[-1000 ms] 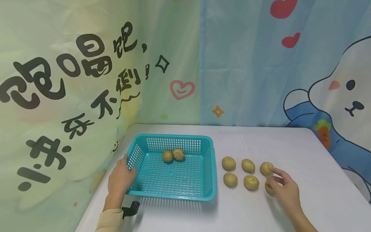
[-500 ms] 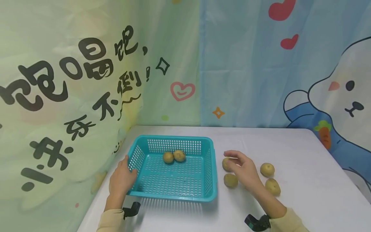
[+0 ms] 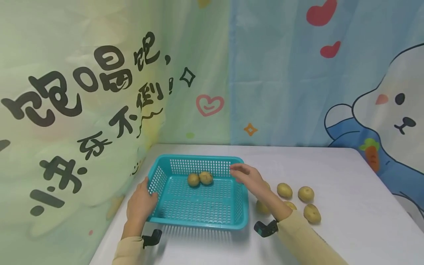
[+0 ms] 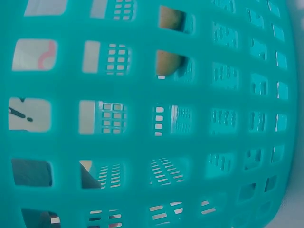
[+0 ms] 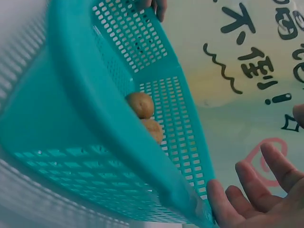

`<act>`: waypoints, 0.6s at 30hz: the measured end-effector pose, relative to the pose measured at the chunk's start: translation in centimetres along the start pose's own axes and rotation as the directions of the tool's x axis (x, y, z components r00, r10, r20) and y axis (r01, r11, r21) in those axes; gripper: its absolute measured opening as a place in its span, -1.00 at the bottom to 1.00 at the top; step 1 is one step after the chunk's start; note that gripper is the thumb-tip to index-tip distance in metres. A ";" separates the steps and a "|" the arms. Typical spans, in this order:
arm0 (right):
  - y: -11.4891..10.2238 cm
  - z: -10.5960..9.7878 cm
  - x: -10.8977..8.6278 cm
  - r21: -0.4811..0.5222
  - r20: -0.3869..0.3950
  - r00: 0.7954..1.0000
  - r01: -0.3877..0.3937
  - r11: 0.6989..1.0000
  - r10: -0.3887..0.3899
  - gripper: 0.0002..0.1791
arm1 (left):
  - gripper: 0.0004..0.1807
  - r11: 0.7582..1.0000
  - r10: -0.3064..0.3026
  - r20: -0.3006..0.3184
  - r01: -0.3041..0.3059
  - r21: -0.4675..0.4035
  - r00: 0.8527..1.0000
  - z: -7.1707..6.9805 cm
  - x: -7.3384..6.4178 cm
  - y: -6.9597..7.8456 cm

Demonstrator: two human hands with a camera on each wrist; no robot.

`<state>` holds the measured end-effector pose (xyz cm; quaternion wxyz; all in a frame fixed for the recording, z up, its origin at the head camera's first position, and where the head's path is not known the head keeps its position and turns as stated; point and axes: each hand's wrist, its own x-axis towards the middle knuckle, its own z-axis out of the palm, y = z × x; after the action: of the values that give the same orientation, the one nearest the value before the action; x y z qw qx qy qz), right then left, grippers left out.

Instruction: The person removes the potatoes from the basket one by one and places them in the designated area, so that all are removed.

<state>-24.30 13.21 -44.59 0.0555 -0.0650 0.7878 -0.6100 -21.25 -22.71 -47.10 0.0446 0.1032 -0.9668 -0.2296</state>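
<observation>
A turquoise plastic basket with perforated walls stands on the table. Inside it, near the back wall, lie two potatoes side by side. My left hand grips the basket's left rim, thumb on the inner side. The left wrist view is filled by the basket's wall, with potato skin showing through its holes. Over the right rim is my right hand; in the right wrist view its fingers are spread and loosely bent, with nothing between them. Beneath and beside the right forearm lie several potatoes, some partly hidden by it.
The white tablecloth extends to the right of the potatoes. A printed curtain hangs behind the table and along its left side. Each wrist carries a small black camera.
My right hand has swept left from the rightmost potatoes, across the others, to the basket's right rim. The left hand keeps its grip on the basket, and the potatoes stay in place.
</observation>
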 end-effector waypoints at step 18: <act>0.0 3.2 5.6 -0.285 -0.010 0.999 -0.040 0.958 0.039 -0.53 | -0.24 1.000 -0.015 -0.017 0.015 0.004 1.000 0.4 0.2 -0.1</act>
<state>-29.25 9.20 -45.48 0.0560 -0.0554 0.8687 -0.4890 -21.51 -22.67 -47.45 0.0507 0.1126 -0.9660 -0.2271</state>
